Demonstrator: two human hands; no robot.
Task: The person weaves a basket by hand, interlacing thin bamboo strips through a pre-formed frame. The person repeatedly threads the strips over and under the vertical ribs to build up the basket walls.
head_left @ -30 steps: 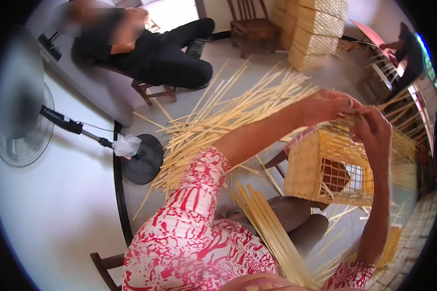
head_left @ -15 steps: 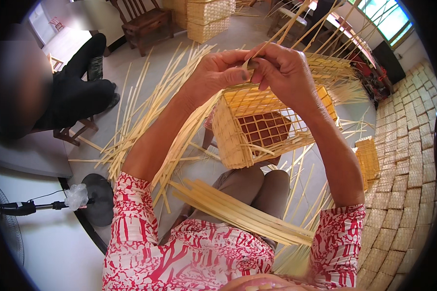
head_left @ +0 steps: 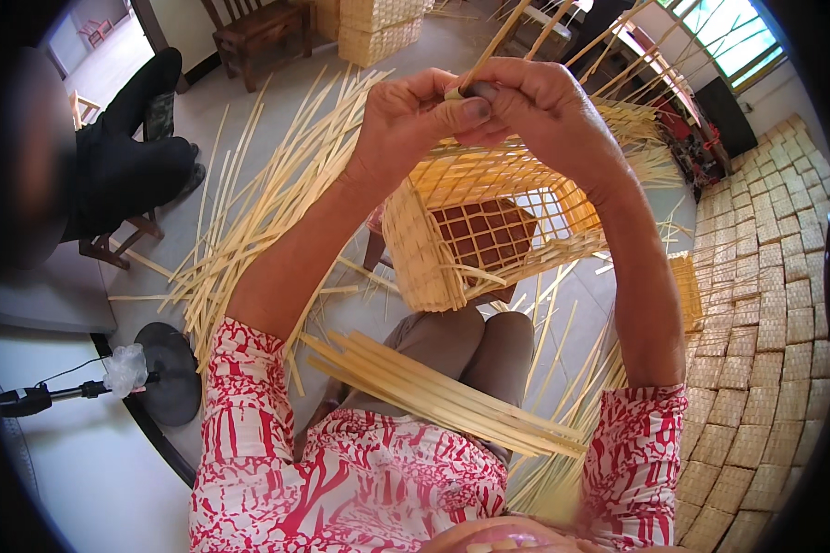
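A half-woven bamboo basket (head_left: pixel 424 249) lies on its side in front of my knees, its open lattice side toward me and long loose strips rising from its far end. Above its upper edge my two hands meet. My left hand (head_left: pixel 415 115) pinches a bamboo strip (head_left: pixel 458 92) between thumb and fingers. My right hand (head_left: pixel 549 106) is closed on the same strip, thumb against the left thumb. Where the strip enters the weave is hidden behind my fingers. Across my lap rests a bundle of flat bamboo strips (head_left: pixel 443 392).
Loose strips (head_left: pixel 249 212) cover the floor at left. Stacked woven baskets (head_left: pixel 756 341) line the right side. A seated person (head_left: pixel 129 175) is at left, near a fan stand (head_left: pixel 168 373). A wooden chair (head_left: pixel 263 37) and more baskets (head_left: pixel 378 32) stand behind.
The view has shifted slightly, so the surroundings sit a little to the left and higher. My hands have drawn closer together on the strip, fingers more tightly bunched.
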